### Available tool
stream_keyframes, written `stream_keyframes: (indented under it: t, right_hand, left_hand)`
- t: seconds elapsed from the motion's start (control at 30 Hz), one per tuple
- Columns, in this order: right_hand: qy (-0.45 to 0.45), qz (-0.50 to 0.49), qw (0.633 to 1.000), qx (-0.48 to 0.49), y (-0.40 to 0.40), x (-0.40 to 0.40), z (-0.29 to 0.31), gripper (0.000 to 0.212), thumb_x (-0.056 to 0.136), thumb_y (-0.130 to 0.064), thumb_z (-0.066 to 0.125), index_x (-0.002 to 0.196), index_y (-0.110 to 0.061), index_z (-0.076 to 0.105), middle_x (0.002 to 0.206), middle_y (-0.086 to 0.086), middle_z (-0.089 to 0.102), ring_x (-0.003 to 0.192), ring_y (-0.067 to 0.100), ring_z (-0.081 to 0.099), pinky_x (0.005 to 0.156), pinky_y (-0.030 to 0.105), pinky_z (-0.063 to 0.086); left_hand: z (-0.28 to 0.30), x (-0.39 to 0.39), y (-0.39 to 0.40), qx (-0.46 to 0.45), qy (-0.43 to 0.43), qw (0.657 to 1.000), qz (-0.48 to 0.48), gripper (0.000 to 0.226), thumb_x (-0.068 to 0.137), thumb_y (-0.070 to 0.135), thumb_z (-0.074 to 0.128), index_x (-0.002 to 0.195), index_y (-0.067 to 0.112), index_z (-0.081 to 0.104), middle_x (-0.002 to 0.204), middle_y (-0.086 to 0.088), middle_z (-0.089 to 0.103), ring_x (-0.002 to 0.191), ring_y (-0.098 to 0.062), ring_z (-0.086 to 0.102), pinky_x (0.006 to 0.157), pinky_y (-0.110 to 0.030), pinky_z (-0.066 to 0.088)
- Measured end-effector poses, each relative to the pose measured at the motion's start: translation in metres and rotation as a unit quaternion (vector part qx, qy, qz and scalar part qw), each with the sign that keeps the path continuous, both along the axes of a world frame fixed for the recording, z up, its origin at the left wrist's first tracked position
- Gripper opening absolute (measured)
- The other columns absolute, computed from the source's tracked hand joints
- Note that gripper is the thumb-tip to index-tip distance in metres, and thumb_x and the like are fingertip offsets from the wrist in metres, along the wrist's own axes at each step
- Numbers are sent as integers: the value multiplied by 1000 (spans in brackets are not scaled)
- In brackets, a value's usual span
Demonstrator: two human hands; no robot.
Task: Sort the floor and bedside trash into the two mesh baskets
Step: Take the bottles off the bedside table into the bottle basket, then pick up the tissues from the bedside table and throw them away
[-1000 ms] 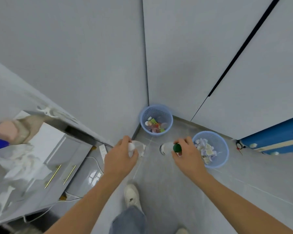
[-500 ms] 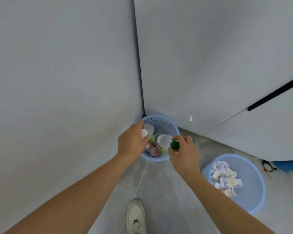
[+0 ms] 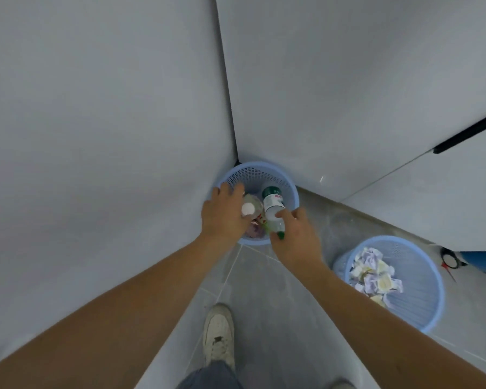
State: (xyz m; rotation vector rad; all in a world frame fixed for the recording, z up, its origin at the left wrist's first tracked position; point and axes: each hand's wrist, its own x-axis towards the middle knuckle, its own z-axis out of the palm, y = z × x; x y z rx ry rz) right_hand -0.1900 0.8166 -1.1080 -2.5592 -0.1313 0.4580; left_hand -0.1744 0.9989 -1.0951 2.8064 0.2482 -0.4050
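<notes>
The corner mesh basket (image 3: 288, 189) sits on the floor (image 3: 281, 299) where two grey walls meet, directly under both hands. The left hand (image 3: 222, 217) hovers over its near-left rim, fingers curled around a clear plastic bottle with a white cap (image 3: 248, 210); the cap points back toward the wrist and the body angles down into the basket. The right hand (image 3: 298, 237) is over the near-right rim, just beside the left hand, with a clear bottle with a green label (image 3: 272, 207) lying ahead of its fingertips inside the basket, its green cap end close to the thumb. Whether those fingers are clamped on it or have parted from it cannot be told. Under the bottles, coloured wrappers (image 3: 257, 227) lie at the basket bottom. Well to the right of the right forearm stands the second mesh basket (image 3: 421, 304), holding crumpled paper tissues (image 3: 373, 273). Below the hands, between the forearms, a white shoe (image 3: 219, 332) rests on the grey tiles
</notes>
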Motion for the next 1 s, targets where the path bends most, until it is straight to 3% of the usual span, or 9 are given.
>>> stream_keyframes:
  t: [0.1, 0.2, 0.37, 0.57, 0.77, 0.87, 1.0]
  right_hand:
    - [-20, 28, 999, 28, 2, -15, 53, 33, 83, -12, 69, 116, -11, 63, 114, 12, 54, 93, 35, 60, 74, 47, 55]
    - [-15, 64, 996, 58, 17, -46, 115, 33, 78, -5, 72, 109, -10, 64, 106, 11, 56, 92, 36, 61, 73, 44, 52]
    - [3, 171, 980, 103, 47, -132, 237, 34, 80, -7, 75, 112, -12, 64, 118, 11, 56, 100, 34, 63, 81, 45, 54]
    - [62, 326, 930, 157, 134, -217, 341, 25, 85, -4, 70, 103, -20, 64, 102, -2, 58, 89, 19, 63, 83, 49, 56]
    - [64, 467, 869, 151, 272, -286, 352, 22, 88, -17, 68, 103, -31, 60, 105, -13, 52, 90, 8, 62, 81, 41, 56]
    - [60, 508, 849, 130, 350, -312, 324, 27, 87, -19, 69, 111, -28, 60, 111, -11, 51, 92, 13, 62, 81, 42, 55]
    - [77, 499, 858, 96, 456, -327, 282, 35, 87, -17, 71, 119, -24, 59, 118, -6, 48, 92, 16, 64, 83, 41, 57]
  left_hand:
    - [65, -33, -11, -17, -51, 998, 24, 56, 86, 39, 69, 134, 18, 49, 125, -10, 53, 114, -32, 51, 74, -43, 47]
    - [140, -89, -8, -70, -105, 985, 116, 49, 85, 38, 67, 128, 19, 53, 117, -8, 56, 109, -32, 54, 74, -44, 50]
    - [265, -213, 0, -168, -121, 955, 214, 47, 90, 39, 60, 133, 24, 47, 125, 0, 54, 115, -22, 57, 86, -42, 53]
    - [362, -359, 67, -130, -148, 890, 410, 34, 93, 35, 60, 124, 27, 49, 112, 5, 58, 102, -17, 57, 77, -31, 46]
    - [366, -465, 195, -93, -155, 842, 509, 34, 88, 35, 58, 120, 26, 49, 109, 6, 56, 102, -18, 56, 79, -39, 52]
    - [338, -504, 256, -81, -130, 841, 519, 32, 90, 32, 60, 120, 24, 50, 113, 3, 56, 104, -19, 58, 77, -39, 53]
    - [290, -516, 331, -103, -124, 853, 496, 37, 91, 29, 62, 125, 28, 47, 122, 2, 53, 111, -20, 57, 83, -45, 57]
